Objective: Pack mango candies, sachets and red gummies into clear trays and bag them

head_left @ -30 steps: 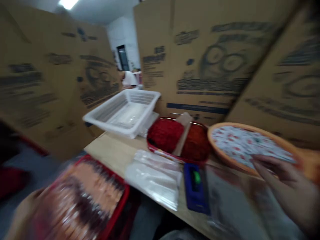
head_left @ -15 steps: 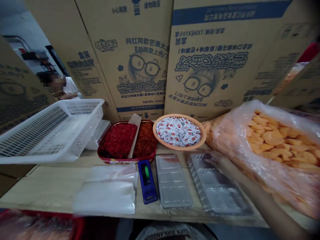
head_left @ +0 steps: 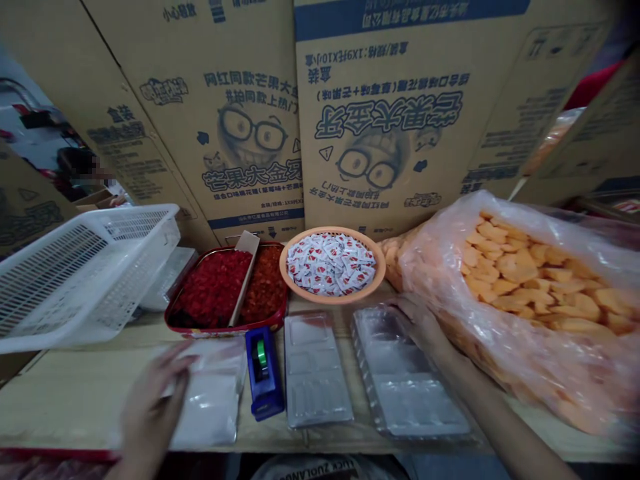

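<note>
Tan cardboard cartons (head_left: pixel 400 113) wall in a pale wooden worktop (head_left: pixel 75 380), where the fingers of the right hand (head_left: pixel 420 325) rest open on the far edge of a clear ribbed plastic tray (head_left: pixel 407 377), gripping nothing. The blurred left hand (head_left: pixel 153 400), fingers spread and empty, sits at a stack of clear plastic bags (head_left: pixel 207 407); contact cannot be told. Nearby lie a second clear plastic tray (head_left: pixel 317 370) and a blue tape dispenser (head_left: pixel 263 373). Beyond are an orange bowl of white sachets (head_left: pixel 333 263), a red tin of red and orange flakes (head_left: pixel 225 287), a bulging bag of orange pieces (head_left: pixel 520 300) and a white plastic basket (head_left: pixel 85 277).
</note>
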Motion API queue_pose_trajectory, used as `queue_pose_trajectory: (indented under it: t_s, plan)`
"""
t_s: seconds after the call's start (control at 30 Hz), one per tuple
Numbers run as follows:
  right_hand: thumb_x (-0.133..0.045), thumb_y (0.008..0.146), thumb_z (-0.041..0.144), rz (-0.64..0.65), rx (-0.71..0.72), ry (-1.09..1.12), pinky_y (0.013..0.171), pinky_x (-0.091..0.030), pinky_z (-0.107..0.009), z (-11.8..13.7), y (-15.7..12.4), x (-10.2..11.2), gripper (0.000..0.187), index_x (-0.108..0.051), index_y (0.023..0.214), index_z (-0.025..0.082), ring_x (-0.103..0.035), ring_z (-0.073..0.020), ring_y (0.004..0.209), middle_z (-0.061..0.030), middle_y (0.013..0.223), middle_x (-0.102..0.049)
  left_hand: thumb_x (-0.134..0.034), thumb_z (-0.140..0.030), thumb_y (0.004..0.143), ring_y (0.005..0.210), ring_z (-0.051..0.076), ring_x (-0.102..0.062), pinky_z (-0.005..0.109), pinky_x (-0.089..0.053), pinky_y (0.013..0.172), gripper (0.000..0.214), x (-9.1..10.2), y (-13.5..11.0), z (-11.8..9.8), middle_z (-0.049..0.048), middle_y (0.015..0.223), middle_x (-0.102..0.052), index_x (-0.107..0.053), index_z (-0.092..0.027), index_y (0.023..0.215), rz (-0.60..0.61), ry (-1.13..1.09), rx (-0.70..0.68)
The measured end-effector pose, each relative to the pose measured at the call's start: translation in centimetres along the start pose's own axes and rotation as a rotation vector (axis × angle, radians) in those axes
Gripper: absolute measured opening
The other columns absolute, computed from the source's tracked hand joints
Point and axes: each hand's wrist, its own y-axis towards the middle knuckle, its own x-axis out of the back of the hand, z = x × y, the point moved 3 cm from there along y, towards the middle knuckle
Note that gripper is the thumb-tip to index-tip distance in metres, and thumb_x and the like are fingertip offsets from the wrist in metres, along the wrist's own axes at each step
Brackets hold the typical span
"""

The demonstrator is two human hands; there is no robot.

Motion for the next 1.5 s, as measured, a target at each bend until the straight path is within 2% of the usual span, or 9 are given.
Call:
queue_pose_trajectory:
  t_s: [0.17, 0.33, 0.43, 0.53, 0.7, 0.97, 1.2, 1.33, 1.5]
  plan:
    - [-0.046, 0.092, 0.035, -0.174, -0.047, 0.064, 0.073, -0.049, -0.037, 3.4, 0.7, 3.3, 0.020, -0.063, 0.093, 0.024, -0.059, -0.0212, 0.082, -0.0053, 0.084, -0.063, -0.072, -0.037, 0.069, 0.113, 0.026, -0.056, 0.039, -0.044, 0.095, 0.037, -15.2, -1.6, -7.1, 0.0055, 0.118, -0.063, -0.067, -0.037, 0.106, 0.617, -0.839, 0.495]
    - [-0.046, 0.093, 0.029, -0.184, 0.040, 0.049, 0.074, -0.049, -0.033, 7.7, 2.3, 6.0, 0.018, -0.062, 0.099, 0.023, -0.057, -0.0199, 0.087, -0.0058, 0.088, -0.062, -0.082, -0.038, 0.055, 0.108, 0.030, -0.059, 0.040, -0.051, 0.080, 0.072, -21.6, -2.6, -16.2, 0.0102, 0.128, -0.055, -0.055, -0.035, 0.122, 0.942, -1.399, 0.801]
    - [-0.045, 0.093, 0.035, -0.232, 0.041, -0.100, 0.078, -0.048, -0.036, 6.5, 3.1, 8.3, 0.024, -0.061, 0.104, 0.021, -0.056, -0.0223, 0.092, -0.0087, 0.097, -0.061, -0.081, -0.025, 0.057, 0.098, 0.031, -0.064, 0.039, -0.052, 0.074, 0.062, -22.2, -1.8, -17.8, 0.0106, 0.117, -0.062, -0.058, -0.029, 0.114, 1.024, -1.451, 0.908]
    - [-0.042, 0.092, 0.027, -0.298, -0.197, -0.398, 0.077, -0.046, -0.037, 1.2, 3.7, 11.9, 0.023, -0.063, 0.097, 0.017, -0.056, -0.0236, 0.086, -0.0098, 0.089, -0.061, -0.076, -0.018, 0.061, 0.098, 0.032, -0.065, 0.041, -0.052, 0.074, 0.067, -22.3, -1.1, -17.3, 0.0118, 0.120, -0.060, -0.050, -0.028, 0.122, 1.009, -1.428, 0.980]
    - [-0.038, 0.085, 0.006, 0.127, -0.625, -0.919, 0.076, -0.043, -0.040, -8.2, 3.7, 15.5, 0.033, -0.061, 0.109, 0.007, -0.052, -0.0328, 0.101, -0.0213, 0.106, -0.057, -0.068, -0.010, 0.067, 0.099, 0.033, -0.064, 0.047, -0.051, 0.077, 0.095, -22.5, -0.9, -16.2, 0.0151, 0.128, -0.054, -0.016, -0.032, 0.142, 0.983, -1.451, 0.992]
    - [-0.044, 0.085, 0.005, 0.140, -0.629, -0.857, 0.079, -0.041, -0.040, -11.7, 2.9, 16.1, 0.023, -0.065, 0.094, 0.008, -0.054, -0.0319, 0.100, -0.0226, 0.102, -0.060, -0.064, -0.009, 0.071, 0.098, 0.030, -0.064, 0.047, -0.050, 0.079, 0.087, -22.9, -0.7, -16.5, 0.0150, 0.125, -0.055, -0.017, -0.028, 0.142, 0.957, -1.425, 1.030]
    - [-0.040, 0.087, 0.014, -0.036, -0.660, -0.626, 0.074, -0.047, -0.033, -11.4, 3.5, 16.8, 0.025, -0.063, 0.096, 0.008, -0.060, -0.0239, 0.088, -0.0158, 0.092, -0.064, -0.061, -0.008, 0.072, 0.098, 0.030, -0.064, 0.046, -0.052, 0.077, 0.080, -23.5, -0.6, -16.1, 0.0138, 0.123, -0.057, -0.023, -0.027, 0.139, 0.995, -1.442, 1.015]
    - [-0.050, 0.085, 0.038, -0.126, -0.610, -0.029, 0.059, -0.047, -0.029, -7.2, 3.7, 15.6, 0.030, -0.062, 0.099, 0.015, -0.057, -0.0166, 0.064, -0.0060, 0.081, -0.063, -0.058, -0.006, 0.072, 0.097, 0.031, -0.065, 0.046, -0.052, 0.075, 0.071, -23.7, -0.2, -16.0, 0.0130, 0.120, -0.059, -0.031, -0.025, 0.135, 1.080, -1.493, 1.017]
    - [-0.067, 0.073, 0.051, 0.204, -0.405, 0.554, 0.058, -0.045, -0.028, 0.2, 4.3, 13.1, 0.034, -0.066, 0.079, 0.018, -0.052, -0.0131, 0.063, -0.0054, 0.084, -0.061, -0.059, -0.005, 0.073, 0.095, 0.032, -0.066, 0.050, -0.051, 0.076, 0.067, -23.4, 0.0, -16.1, 0.0115, 0.115, -0.063, -0.038, -0.027, 0.133, 1.267, -1.576, 0.949]
